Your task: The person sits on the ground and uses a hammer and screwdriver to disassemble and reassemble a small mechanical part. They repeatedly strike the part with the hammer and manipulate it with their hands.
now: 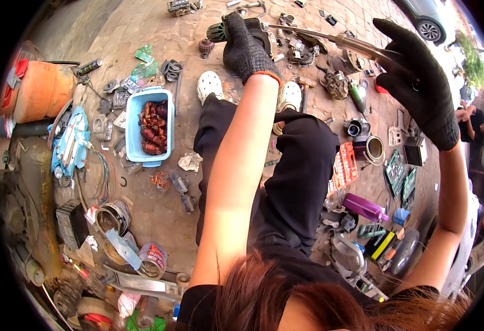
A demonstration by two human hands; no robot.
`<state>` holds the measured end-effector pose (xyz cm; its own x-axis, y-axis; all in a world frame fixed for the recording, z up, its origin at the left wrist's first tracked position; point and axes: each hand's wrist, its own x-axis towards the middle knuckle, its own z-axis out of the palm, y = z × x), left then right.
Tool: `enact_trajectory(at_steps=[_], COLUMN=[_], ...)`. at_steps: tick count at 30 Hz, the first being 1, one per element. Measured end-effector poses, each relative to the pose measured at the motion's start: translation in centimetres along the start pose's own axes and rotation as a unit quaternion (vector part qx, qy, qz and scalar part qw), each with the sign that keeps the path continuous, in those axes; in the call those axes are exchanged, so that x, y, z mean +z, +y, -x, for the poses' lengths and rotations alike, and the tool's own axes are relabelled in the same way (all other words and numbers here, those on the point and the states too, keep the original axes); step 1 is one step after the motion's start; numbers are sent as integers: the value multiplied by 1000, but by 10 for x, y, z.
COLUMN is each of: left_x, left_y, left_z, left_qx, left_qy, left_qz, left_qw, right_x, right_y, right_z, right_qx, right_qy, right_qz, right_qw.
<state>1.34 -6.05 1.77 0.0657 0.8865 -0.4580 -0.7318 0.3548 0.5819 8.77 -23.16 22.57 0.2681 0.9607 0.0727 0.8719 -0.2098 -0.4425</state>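
My left hand [243,52], in a dark knit glove with an orange cuff, grips a dark metal part [262,37] with a ridged cylinder [215,33] at its left, up at the top middle. A long screwdriver [350,43] reaches from that part toward the right. My gloved right hand [421,88] holds its translucent brown handle, with the upper fingers partly stretched out. The screwdriver's tip is at or behind the metal part; contact is unclear. My two white clogs [209,85] rest on the paved ground below.
Several scattered metal parts [334,83] surround me. Left are a blue tub [133,132] of copper windings and an orange drum [43,91]. Right lie an orange socket-set case [341,168], a purple bottle [363,207] and green cases [396,174]. Another person [473,121] and a car [421,16] are at far right.
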Motion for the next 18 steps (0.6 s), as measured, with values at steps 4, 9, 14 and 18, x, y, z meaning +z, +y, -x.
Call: enact_trajectory(at_steps=[4, 9, 14, 18], left_x=[-2, 5, 0, 7], left_y=[-1, 3, -7, -7], left_z=[-14, -3, -11, 2], left_qx=[-17, -10, -6, -1], left_qy=[-8, -26, -10, -8], left_qz=[-36, 0, 20, 31], left_qw=[999, 1000, 1000, 999], right_x=[-14, 4, -7, 6], right_y=[7, 27, 3, 13], right_z=[-3, 0, -3, 7], right_qx=[212, -90, -290, -10], right_qy=[-93, 21, 29, 94], right_qz=[-151, 115, 416, -5], right_qw=[961, 989, 861, 995])
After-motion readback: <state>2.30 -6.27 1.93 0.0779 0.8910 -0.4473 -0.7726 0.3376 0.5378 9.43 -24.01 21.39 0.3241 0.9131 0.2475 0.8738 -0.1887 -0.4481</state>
